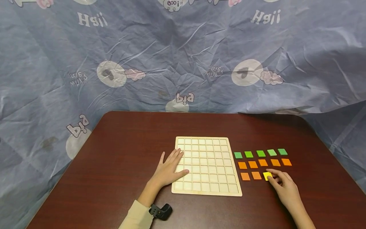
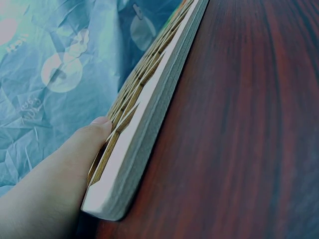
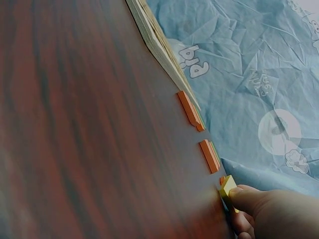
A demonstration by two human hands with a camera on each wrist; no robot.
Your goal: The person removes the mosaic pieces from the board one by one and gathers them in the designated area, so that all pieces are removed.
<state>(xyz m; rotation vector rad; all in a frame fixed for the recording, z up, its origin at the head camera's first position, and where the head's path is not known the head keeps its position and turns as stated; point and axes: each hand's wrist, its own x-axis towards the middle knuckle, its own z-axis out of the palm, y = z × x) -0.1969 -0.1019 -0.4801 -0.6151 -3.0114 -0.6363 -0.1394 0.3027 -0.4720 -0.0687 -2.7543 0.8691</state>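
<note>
A pale wooden board (image 1: 206,190) with a grid of square recesses lies on the dark red table. My left hand (image 1: 169,168) rests flat across its left edge, fingers spread; the left wrist view shows the thumb (image 2: 89,142) on the rim. To the right of the board, my right hand (image 1: 286,187) pinches a yellow square tile (image 1: 267,176) between thumb and fingers. In the right wrist view the yellow tile (image 3: 228,188) is tilted, one edge raised. Left of it in the same row lie two orange tiles (image 1: 256,175).
Above that row are a row of orange tiles (image 1: 262,163) and a farther row of green tiles (image 1: 260,153). A black wrist device (image 1: 161,211) sits at the left sleeve. A blue-grey printed cloth (image 1: 183,57) hangs behind the table (image 1: 128,136).
</note>
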